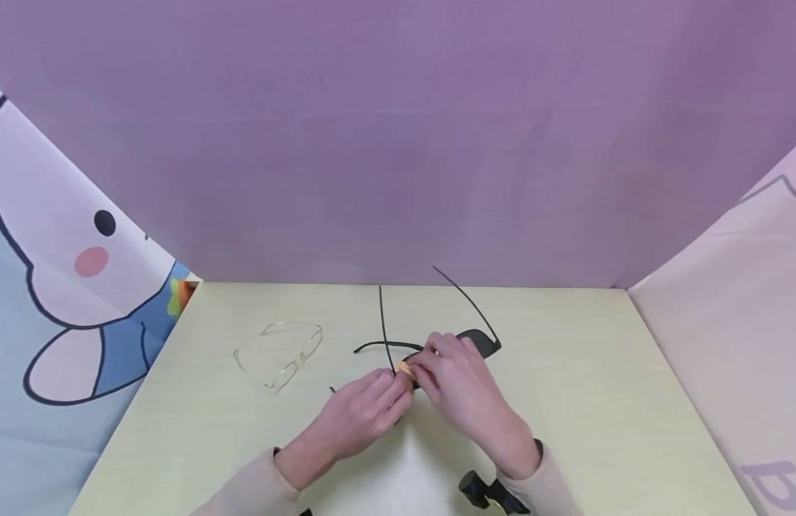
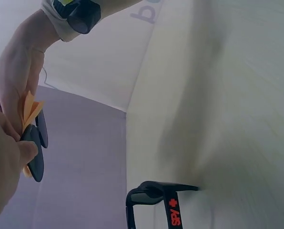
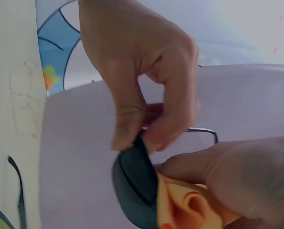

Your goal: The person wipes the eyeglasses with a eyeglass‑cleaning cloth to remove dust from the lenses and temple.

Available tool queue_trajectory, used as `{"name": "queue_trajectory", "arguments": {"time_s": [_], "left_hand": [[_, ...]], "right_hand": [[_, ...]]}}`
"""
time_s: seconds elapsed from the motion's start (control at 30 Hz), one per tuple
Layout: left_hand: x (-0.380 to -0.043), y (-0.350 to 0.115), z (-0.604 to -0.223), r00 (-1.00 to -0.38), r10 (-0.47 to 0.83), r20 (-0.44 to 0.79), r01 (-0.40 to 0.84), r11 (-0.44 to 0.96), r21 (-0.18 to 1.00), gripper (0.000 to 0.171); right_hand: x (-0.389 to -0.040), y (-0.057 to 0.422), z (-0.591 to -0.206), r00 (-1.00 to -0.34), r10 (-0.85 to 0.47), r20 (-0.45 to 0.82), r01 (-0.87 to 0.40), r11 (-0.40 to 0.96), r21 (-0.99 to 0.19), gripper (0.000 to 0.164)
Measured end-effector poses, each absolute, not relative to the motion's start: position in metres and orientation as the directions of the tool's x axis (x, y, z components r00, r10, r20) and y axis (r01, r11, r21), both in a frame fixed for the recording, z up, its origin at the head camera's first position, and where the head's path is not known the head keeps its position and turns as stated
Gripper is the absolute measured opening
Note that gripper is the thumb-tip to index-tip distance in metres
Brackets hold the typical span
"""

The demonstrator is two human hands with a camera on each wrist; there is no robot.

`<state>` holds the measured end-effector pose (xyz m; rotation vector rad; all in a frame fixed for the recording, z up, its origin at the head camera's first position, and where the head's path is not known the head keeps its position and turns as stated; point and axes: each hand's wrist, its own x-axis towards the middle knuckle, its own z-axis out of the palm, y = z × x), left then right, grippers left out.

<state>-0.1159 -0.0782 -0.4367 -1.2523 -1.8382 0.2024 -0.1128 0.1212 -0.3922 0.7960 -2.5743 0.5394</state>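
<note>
Black sunglasses (image 1: 480, 342) are held up between both hands, their two thin temples pointing away. My left hand (image 1: 368, 405) pinches the end of the frame by one dark lens (image 3: 132, 186), fingertips at its edge. With its fingers bunched, my right hand (image 1: 461, 383) grips an orange cloth (image 3: 189, 202) against that lens. In the left wrist view the cloth folds out around the lens. Most of the frame's middle is hidden behind the hands.
A second pair of dark glasses (image 2: 173, 210), with red SPY+ lettering on a temple, lies on the table partly behind the hands. Thin gold-rimmed glasses (image 1: 285, 373) lie to the left. A purple panel (image 1: 398, 158) stands along the table's back edge, with printed panels at both sides.
</note>
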Motion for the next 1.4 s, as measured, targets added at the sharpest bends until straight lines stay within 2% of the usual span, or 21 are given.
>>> {"name": "queue_trajectory", "arguments": {"time_s": [0.1, 0.2, 0.33, 0.43, 0.67, 0.8, 0.93, 1.07, 1.27, 1.4], "left_hand": [[-0.114, -0.08, -0.432, -0.115, 0.813, 0.571, 0.681, 0.483, -0.55, 0.03], [-0.115, -0.083, -0.43, -0.091, 0.817, 0.57, 0.683, 0.468, -0.561, 0.028], [-0.118, -0.084, -0.43, -0.053, 0.824, 0.565, 0.669, 0.449, -0.592, 0.025], [-0.12, -0.085, -0.433, -0.051, 0.817, 0.575, 0.669, 0.455, -0.587, 0.025], [-0.119, -0.082, -0.439, -0.119, 0.773, 0.623, 0.637, 0.54, -0.549, 0.029], [-0.118, -0.076, -0.441, -0.156, 0.736, 0.659, 0.65, 0.579, -0.492, 0.03], [-0.117, -0.073, -0.441, -0.18, 0.719, 0.671, 0.676, 0.586, -0.447, 0.034], [-0.117, -0.078, -0.44, -0.165, 0.744, 0.647, 0.685, 0.558, -0.468, 0.034], [-0.121, -0.083, -0.441, -0.096, 0.796, 0.598, 0.721, 0.469, -0.51, 0.03], [-0.123, -0.083, -0.444, -0.075, 0.811, 0.581, 0.739, 0.436, -0.513, 0.03]], "right_hand": [[-0.111, 0.123, -0.386, -0.767, -0.418, 0.487, -0.566, 0.798, -0.206, 0.004], [-0.114, 0.122, -0.387, -0.756, -0.401, 0.517, -0.545, 0.823, -0.159, 0.003], [-0.12, 0.113, -0.393, -0.744, -0.403, 0.534, -0.545, 0.828, -0.134, 0.005], [-0.124, 0.107, -0.398, -0.752, -0.412, 0.514, -0.555, 0.817, -0.156, 0.004], [-0.123, 0.104, -0.399, -0.755, -0.455, 0.473, -0.603, 0.766, -0.225, 0.004], [-0.118, 0.107, -0.398, -0.747, -0.457, 0.482, -0.586, 0.795, -0.155, 0.001], [-0.114, 0.11, -0.397, -0.749, -0.454, 0.482, -0.545, 0.836, -0.059, 0.007], [-0.114, 0.114, -0.395, -0.775, -0.424, 0.469, -0.503, 0.862, -0.052, 0.006], [-0.125, 0.112, -0.4, -0.8, -0.395, 0.452, -0.495, 0.859, -0.127, 0.005], [-0.133, 0.106, -0.409, -0.801, -0.4, 0.445, -0.52, 0.833, -0.186, 0.005]]}}
